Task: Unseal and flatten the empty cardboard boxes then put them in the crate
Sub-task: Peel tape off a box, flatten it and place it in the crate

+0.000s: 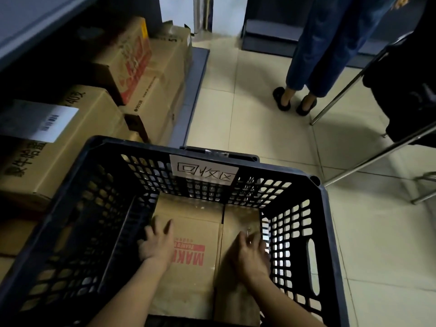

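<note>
- Brown cardboard cartons [70, 147] are sitting stacked on the low shelf along the left edge of the frame, one bearing a white barcode label [44, 121].
- A black lattice-walled plastic crate [132, 145] is standing on the tiled floor [236, 102] in the lower middle, just beside those cartons.
- The left hand [157, 244] is reaching down into the crate, its grip apart, fingers spread and pressing flat on the left part of the cardboard.
- The flattened cardboard box [195, 274], printed in red, is lying on the crate's bottom, under both hands.
- A handwritten paper label [204, 171] is hanging on the crate's far wall, above the cardboard.
- The right hand [251, 254] is resting on the box's right panel, its grip relaxed, fingers lying forward and close together; it is somewhat blurred.
- A person in blue trousers [330, 43] and dark shoes is standing at the upper right.
- Slanted metal legs [377, 156] are crossing the right edge.
</note>
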`<state>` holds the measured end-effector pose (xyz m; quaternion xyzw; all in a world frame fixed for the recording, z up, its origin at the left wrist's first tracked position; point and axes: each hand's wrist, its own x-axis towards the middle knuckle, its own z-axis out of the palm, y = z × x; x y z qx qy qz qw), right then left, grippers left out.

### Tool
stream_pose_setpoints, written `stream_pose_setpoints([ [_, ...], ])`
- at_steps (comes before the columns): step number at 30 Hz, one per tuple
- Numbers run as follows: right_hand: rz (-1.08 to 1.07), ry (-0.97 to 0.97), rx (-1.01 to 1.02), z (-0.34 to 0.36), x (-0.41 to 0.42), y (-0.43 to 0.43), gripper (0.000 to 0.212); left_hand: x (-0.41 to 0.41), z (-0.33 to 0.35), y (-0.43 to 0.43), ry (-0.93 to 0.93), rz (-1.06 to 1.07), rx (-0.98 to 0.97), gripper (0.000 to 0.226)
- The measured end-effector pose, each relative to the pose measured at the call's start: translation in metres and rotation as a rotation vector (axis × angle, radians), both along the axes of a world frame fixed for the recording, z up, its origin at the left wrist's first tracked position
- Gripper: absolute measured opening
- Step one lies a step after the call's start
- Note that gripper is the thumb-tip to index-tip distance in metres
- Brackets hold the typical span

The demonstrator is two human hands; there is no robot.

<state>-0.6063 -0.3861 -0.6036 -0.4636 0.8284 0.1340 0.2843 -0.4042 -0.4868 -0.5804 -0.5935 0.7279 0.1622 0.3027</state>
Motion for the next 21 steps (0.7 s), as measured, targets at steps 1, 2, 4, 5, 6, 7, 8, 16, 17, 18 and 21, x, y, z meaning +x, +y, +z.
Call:
stream_pose_setpoints([
  [1, 0.074, 0.001, 0.002, -0.003, -0.001, -0.002, 0.076, -0.003, -0.002, 0.0, 0.019, -0.041, 0.02, 0.089],
  [2, 0.135, -0.017, 0.008, -0.005, -0.003, -0.004, 0.081, -0.005, -0.005, 0.001, 0.026, -0.068, 0.061, 0.092],
  [4, 0.2, -0.052, 0.03, -0.007, -0.005, -0.009, 0.084, -0.006, -0.011, 0.002, 0.014, -0.084, 0.146, 0.102],
  [5, 0.203, -0.059, 0.041, -0.009, -0.005, -0.011, 0.083, -0.007, -0.014, 0.003, 0.006, -0.085, 0.164, 0.107],
  [6, 0.197, -0.064, 0.051, -0.011, -0.005, -0.012, 0.082, -0.007, -0.017, 0.004, -0.001, -0.087, 0.168, 0.11],
  [7, 0.199, -0.057, 0.052, -0.012, -0.004, -0.013, 0.081, -0.007, -0.018, 0.005, -0.006, -0.088, 0.167, 0.112],
  [8, 0.21, -0.035, 0.045, -0.014, -0.001, -0.012, 0.079, -0.008, -0.019, 0.005, -0.011, -0.086, 0.169, 0.113],
  [16, 0.212, 0.004, 0.067, -0.008, 0.004, -0.022, 0.062, -0.005, -0.013, -0.012, 0.048, -0.025, 0.266, 0.096],
  [17, 0.199, -0.021, 0.062, -0.001, 0.004, -0.026, 0.054, -0.004, -0.008, -0.014, 0.07, -0.019, 0.263, 0.092],
  [18, 0.197, -0.035, 0.055, 0.008, 0.003, -0.032, 0.045, -0.003, -0.002, -0.016, 0.097, -0.012, 0.259, 0.087],
  [21, 0.236, -0.019, 0.017, 0.038, 0.001, -0.045, 0.033, 0.001, 0.023, -0.021, 0.168, -0.001, 0.199, 0.07],
])
